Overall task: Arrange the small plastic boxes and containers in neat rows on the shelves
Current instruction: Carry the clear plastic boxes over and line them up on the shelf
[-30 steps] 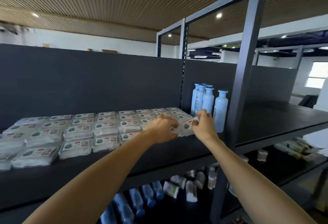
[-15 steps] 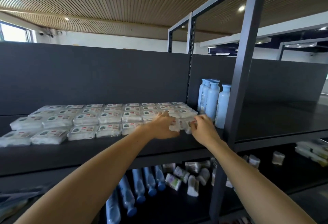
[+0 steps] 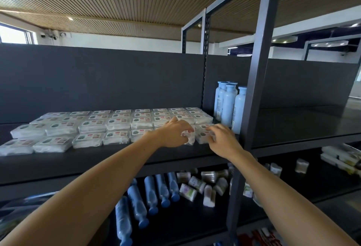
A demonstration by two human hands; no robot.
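On the upper shelf, your left hand curls its fingers round a small clear plastic box at the right end of the front row, the box tilted up off the board. Just beside it, your right hand rests bent fingers on the neighbouring box at the row's end; whether it pinches that box or only touches it, you cannot tell. The other boxes lie flat in rows stretching left. Pale blue bottles stand upright past the rows, behind the grey post. Below, blue-capped bottles lie on their sides among scattered containers.
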